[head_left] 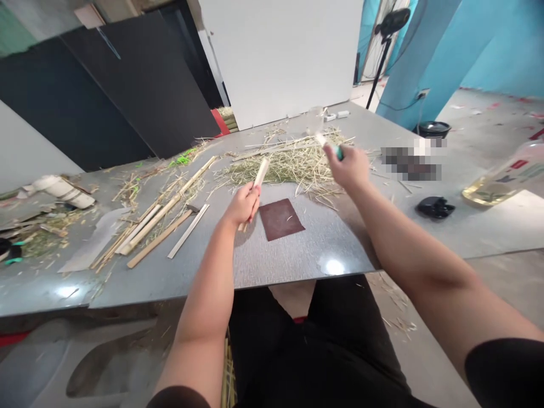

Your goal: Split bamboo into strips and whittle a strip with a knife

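The grey table (212, 263) spreads widest before the seated person, a loose heap of straw-coloured shavings (289, 164) across its middle. Nearer the edge lies a dark brown square sheet (280, 220). The right hand (352, 167), by the heap's right side, and the left hand (244, 204), just beside the sheet, are both clasped: the left around a tilted pale wooden piece (262, 171), the right around a green-handled tool (339, 152), its far end too blurred for me to make out.

Bright light throws glare on the table (289, 263) and soft shadow below the left hand (245, 203); a patch (412, 161) at right is pixelated.
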The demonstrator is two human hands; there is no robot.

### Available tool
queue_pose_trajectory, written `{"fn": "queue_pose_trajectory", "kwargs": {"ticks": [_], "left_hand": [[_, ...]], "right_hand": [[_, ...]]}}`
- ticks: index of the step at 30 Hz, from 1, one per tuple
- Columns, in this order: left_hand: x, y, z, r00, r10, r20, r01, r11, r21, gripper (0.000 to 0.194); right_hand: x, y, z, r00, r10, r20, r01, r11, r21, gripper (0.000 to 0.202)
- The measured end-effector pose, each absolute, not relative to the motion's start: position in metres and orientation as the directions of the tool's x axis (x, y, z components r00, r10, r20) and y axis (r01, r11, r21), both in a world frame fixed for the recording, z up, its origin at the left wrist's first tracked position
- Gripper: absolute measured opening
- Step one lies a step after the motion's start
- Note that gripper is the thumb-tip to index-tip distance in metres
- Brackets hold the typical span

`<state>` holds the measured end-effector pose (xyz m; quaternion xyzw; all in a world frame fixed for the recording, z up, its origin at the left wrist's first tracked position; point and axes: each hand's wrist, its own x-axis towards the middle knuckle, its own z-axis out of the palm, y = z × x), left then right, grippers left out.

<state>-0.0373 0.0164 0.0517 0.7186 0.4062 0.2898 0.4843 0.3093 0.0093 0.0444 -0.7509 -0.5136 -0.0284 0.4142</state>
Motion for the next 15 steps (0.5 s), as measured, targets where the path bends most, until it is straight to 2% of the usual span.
{"fn": "queue_pose_trajectory", "kwargs": {"ticks": [1,3,7,10,15], "left_hand": [[-0.032,0.017,0.047,0.441,0.894,0.079,0.252,-0.208,0.945,0.038],[-0.017,0.015,0.035,0.379,0.919,0.105,0.179,-0.184,0.966,0.038],[0.004,0.002,0.020,0.494,0.867,0.071,0.144,-0.162,0.976,0.044],[0.008,-0.007,0.019,0.533,0.840,0.105,0.172,-0.228,0.958,0.045],[0.005,-0.005,0.020,0.478,0.864,0.159,0.304,-0.333,0.893,0.048]], "right_hand": [[0.303,0.008,0.044,0.391,0.803,0.449,0.808,-0.067,-0.585,0.085],[0.284,0.003,0.042,0.340,0.815,0.469,0.817,-0.009,-0.577,0.081],[0.257,-0.010,0.039,0.300,0.811,0.503,0.802,0.071,-0.593,0.073],[0.254,-0.016,0.035,0.234,0.852,0.468,0.819,0.086,-0.567,0.069],[0.250,-0.015,0.032,0.169,0.901,0.400,0.863,0.061,-0.502,0.077]]}}
